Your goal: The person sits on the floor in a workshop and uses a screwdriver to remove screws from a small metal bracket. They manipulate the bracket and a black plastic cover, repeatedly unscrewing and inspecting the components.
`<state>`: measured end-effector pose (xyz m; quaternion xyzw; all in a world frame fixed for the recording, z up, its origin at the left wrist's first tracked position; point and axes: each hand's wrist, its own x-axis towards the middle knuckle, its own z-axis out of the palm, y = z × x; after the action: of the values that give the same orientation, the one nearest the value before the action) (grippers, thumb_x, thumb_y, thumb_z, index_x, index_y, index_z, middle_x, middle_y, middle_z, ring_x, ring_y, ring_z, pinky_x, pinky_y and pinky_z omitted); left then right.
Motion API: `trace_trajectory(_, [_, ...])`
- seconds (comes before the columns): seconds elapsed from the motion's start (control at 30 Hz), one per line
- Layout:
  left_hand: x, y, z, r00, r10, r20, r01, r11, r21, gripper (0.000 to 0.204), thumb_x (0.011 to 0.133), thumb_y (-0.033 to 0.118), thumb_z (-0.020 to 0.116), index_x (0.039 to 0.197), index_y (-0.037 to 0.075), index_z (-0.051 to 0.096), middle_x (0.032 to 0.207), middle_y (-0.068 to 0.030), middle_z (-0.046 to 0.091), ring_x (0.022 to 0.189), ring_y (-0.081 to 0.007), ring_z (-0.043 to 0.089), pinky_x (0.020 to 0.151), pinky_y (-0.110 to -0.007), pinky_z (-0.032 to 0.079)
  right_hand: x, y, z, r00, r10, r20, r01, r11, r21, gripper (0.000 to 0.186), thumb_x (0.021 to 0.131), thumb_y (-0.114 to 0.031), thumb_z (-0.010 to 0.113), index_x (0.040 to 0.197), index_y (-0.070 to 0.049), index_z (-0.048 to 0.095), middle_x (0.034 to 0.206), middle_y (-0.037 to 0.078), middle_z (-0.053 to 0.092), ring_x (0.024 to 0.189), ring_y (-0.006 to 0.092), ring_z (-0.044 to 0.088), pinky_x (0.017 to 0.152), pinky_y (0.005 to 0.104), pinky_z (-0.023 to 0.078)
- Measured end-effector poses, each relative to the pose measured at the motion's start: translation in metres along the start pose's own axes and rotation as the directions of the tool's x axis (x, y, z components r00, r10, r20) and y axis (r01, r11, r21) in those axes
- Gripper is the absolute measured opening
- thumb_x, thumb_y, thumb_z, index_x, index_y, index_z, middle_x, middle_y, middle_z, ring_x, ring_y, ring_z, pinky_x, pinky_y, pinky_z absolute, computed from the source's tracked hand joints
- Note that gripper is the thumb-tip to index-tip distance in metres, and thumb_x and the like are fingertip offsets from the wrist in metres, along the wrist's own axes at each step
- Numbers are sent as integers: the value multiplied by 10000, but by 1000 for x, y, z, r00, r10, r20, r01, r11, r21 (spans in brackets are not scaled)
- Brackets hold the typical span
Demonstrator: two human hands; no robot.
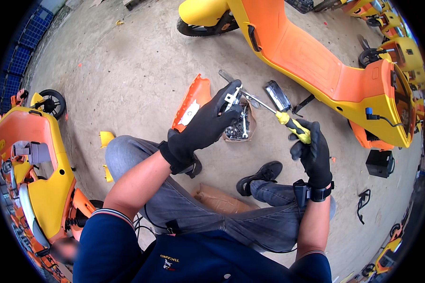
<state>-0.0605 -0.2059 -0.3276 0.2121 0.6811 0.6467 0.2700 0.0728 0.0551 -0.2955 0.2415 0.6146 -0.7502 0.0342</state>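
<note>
My left hand, in a black glove, grips a small silver metal bracket. My right hand, also gloved, holds a yellow-and-black screwdriver, its shaft reaching to the bracket. Beneath them, a box of small dark hardware has a silver wrench in it. An orange plastic panel with a white patch lies beside my left hand. A black rectangular part and a flat metal tool lie on the floor beyond.
A yellow-orange scooter body spans the upper right, another stands at left, with more along both edges. A black box, a black bent part and yellow pieces lie around my crossed legs. Blue crates line the far left.
</note>
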Motion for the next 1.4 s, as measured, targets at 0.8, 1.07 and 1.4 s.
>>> trace_trajectory(0.8, [1, 2, 3, 1000, 3, 30, -2, 999, -37, 601, 990, 253, 545, 1514, 118, 282, 1166, -32, 530, 1023, -109, 527, 858, -290, 496, 8, 13, -9, 975, -175, -135, 194, 971, 141, 363, 1019, -270, 465, 1245, 2, 541, 862, 103, 633, 657, 135, 610, 639, 224, 502])
trace_trajectory(1.07, [0, 3, 2, 1000, -4, -9, 4, 1000, -10, 601, 993, 244, 540, 1518, 123, 273, 1179, -37, 532, 1026, -111, 532, 862, -285, 492, 1, -4, -5, 1000, -25, 16, 24, 998, 51, 419, 1023, -347, 464, 1227, 9, 548, 879, 97, 648, 649, 125, 602, 629, 225, 493])
trace_trajectory(1.4, [1, 1, 2, 999, 5, 36, -4, 1000, -29, 592, 989, 220, 539, 1512, 114, 282, 1208, -39, 525, 1028, -105, 533, 852, -276, 494, 6, 9, 4, 971, -161, -174, 183, 977, 114, 377, 1005, -307, 510, 1235, -10, 543, 952, 97, 613, 745, 131, 604, 640, 211, 472])
